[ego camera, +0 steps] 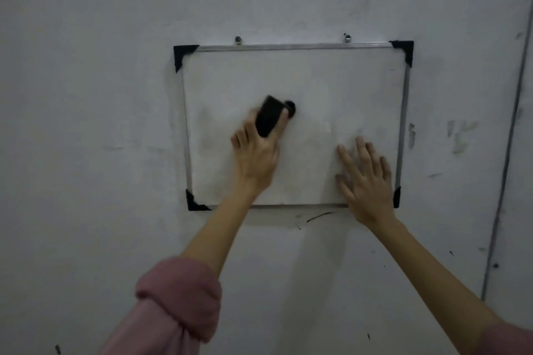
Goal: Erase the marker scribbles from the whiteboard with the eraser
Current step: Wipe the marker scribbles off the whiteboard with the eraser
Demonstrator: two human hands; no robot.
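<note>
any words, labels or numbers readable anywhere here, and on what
None can be read.
whiteboard: no writing, only faint smudges and a dark blot beside the eraser.
Eraser, in the left hand: plain black, no label visible.
wall: scuffs and stray marks, no letters.

The left hand (pixel 256 150) presses the black eraser (pixel 269 119) against the whiteboard (pixel 331 89); the right hand (pixel 366 181) lies flat near its lower right corner.

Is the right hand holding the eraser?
No, the left hand grips the eraser; the right hand lies flat on the whiteboard.
</note>
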